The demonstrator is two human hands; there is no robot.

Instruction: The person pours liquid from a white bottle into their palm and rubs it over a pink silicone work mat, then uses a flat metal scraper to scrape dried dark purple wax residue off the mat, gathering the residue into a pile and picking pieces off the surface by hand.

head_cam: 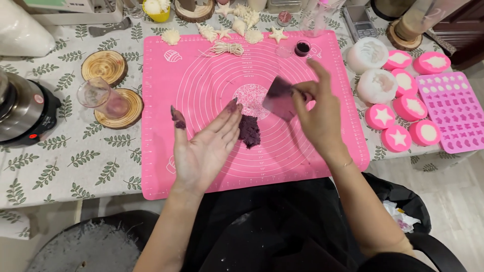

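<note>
My left hand (204, 146) lies palm up and open over the pink silicone mat (201, 75), its fingertips stained dark purple. Beside its fingers a small lump of dark purple paste (249, 131) rests on the mat. My right hand (317, 113) hovers to the right of the lump and pinches a small flat scraper (279, 98) smeared with purple. A little cup of dark purple colouring (302, 48) stands at the far edge of the mat.
Wooden slices (105, 66) and a tilted clear cup (100, 96) sit left of the mat, and a metal pot on a heater (22, 108) at far left. Pink moulds with white shapes (398, 137) and a purple mould tray (455, 111) lie right. Seashell shapes and twine (227, 48) are at the back.
</note>
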